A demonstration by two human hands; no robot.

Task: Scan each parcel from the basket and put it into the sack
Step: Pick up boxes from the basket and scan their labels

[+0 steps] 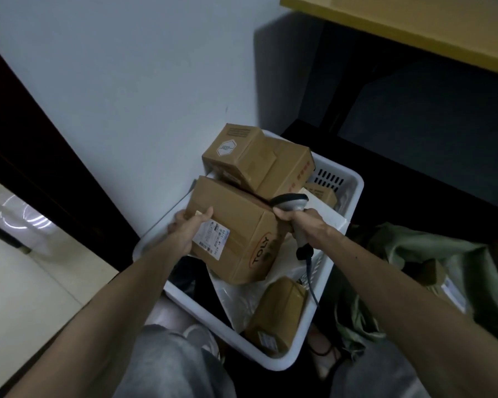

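Parcels (236, 231) piled in basket (354, 179); sack (431, 254) right of basket; wall (127, 96) behind.

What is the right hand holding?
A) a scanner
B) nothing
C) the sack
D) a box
A: the right hand grips the scanner by its handle, with its cable hanging below, while the left hand holds the box over the basket.
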